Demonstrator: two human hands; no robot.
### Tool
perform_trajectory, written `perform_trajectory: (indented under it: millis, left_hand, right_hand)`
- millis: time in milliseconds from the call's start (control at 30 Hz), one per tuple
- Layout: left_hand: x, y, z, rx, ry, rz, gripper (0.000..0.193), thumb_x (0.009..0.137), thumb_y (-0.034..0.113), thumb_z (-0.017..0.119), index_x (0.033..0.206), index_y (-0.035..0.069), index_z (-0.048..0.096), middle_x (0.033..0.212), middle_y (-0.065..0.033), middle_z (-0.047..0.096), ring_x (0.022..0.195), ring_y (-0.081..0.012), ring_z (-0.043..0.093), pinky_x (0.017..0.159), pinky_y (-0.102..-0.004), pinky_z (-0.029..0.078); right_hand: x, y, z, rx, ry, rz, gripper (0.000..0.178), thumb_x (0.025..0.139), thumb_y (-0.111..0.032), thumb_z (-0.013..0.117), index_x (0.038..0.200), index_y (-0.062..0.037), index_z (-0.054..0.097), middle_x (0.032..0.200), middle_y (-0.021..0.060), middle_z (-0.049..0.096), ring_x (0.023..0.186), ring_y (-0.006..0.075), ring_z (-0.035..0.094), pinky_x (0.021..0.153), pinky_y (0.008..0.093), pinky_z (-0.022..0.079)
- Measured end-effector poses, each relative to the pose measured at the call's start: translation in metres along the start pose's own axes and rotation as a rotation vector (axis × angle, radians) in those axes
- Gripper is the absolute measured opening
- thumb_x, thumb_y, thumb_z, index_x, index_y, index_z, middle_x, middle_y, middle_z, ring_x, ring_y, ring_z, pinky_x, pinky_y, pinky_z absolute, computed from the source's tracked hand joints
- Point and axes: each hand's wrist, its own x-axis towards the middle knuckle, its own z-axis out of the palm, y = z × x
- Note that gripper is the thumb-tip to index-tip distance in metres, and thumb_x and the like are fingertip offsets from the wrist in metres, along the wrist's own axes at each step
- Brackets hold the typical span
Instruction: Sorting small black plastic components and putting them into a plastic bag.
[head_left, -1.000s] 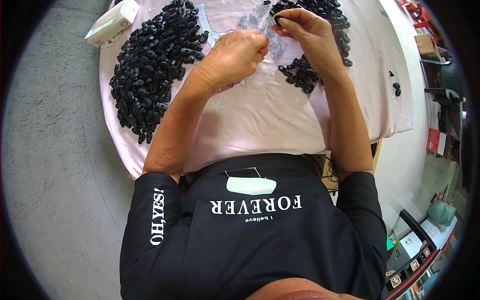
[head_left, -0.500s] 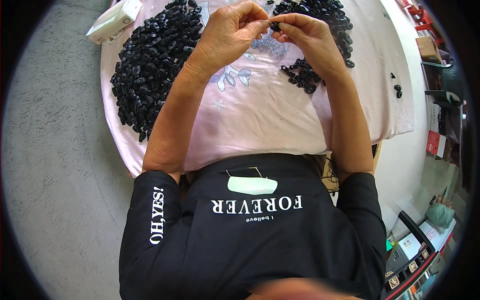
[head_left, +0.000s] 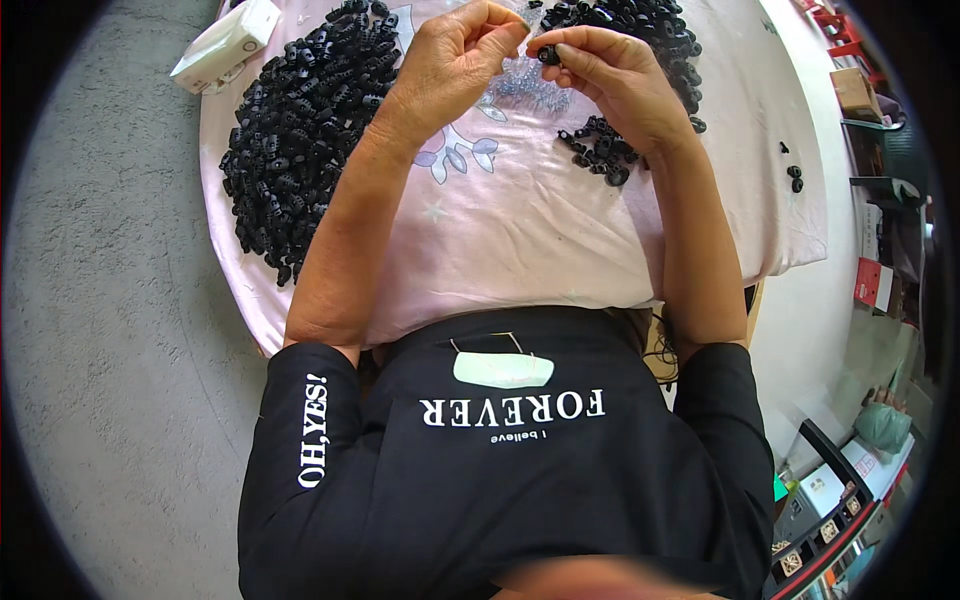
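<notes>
My right hand [head_left: 620, 78] pinches a small round black plastic part [head_left: 548, 55] between thumb and forefinger, above the far side of the table. Just left of it, apart by a small gap, my left hand [head_left: 450, 62] is closed with thumb and forefinger pressed together. Whatever lies between those fingertips is too small to make out. Below and between the hands lies a heap of tiny silvery pieces [head_left: 532, 88]. Beside my left forearm spreads a big pile of black clip-like parts [head_left: 305, 140]. Under my right hand is a small cluster of black parts [head_left: 602, 150].
Another heap of black parts [head_left: 640, 18] lies at the far right, behind my right hand. A few stray black pieces [head_left: 796, 180] sit near the right edge of the pink tablecloth [head_left: 520, 240]. A white box [head_left: 228, 45] stands at the far left corner.
My hands have moved apart. The left fingertips have drawn back left from the black part, which stays in my right hand.
</notes>
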Motion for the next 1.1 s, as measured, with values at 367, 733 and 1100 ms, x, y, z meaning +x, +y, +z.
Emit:
perform_trajectory:
  millis: [367, 733, 1100]
  left_hand:
    - [-0.003, 0.009, 0.007, -0.124, -0.128, -0.015, 0.018, 0.098, 0.006, 0.061, 0.114, 0.001, 0.069, 0.095, -0.0007, 0.069, 0.083, -0.0058, 0.061, 0.073, -0.0205, 0.049]
    - [-0.002, 0.013, 0.003, 0.056, 0.042, 0.011, 0.015, 0.096, 0.005, 0.064, 0.108, -0.002, 0.071, 0.094, -0.0024, 0.071, 0.083, -0.0080, 0.063, 0.073, -0.0223, 0.051]
    - [-0.002, -0.001, 0.010, 0.008, 0.070, 0.157, 0.015, 0.093, 0.007, 0.068, 0.106, 0.003, 0.074, 0.089, -0.0093, 0.074, 0.079, -0.0124, 0.069, 0.072, -0.0245, 0.057]
  right_hand:
    - [-0.001, 0.003, -0.010, 0.158, -0.068, 0.054, 0.025, 0.100, -0.012, 0.061, 0.120, 0.0021, 0.066, 0.107, 0.0084, 0.070, 0.089, 0.0110, 0.065, 0.084, 0.0237, 0.054]
    - [0.000, -0.001, -0.006, 0.068, 0.040, 0.031, 0.024, 0.099, -0.013, 0.063, 0.119, -0.0011, 0.067, 0.104, 0.0048, 0.070, 0.091, 0.0105, 0.067, 0.087, 0.0235, 0.055]
    - [0.000, 0.001, -0.002, 0.010, 0.132, 0.026, 0.023, 0.100, -0.012, 0.061, 0.119, -0.0004, 0.066, 0.099, 0.0056, 0.070, 0.088, 0.0106, 0.069, 0.088, 0.0248, 0.057]
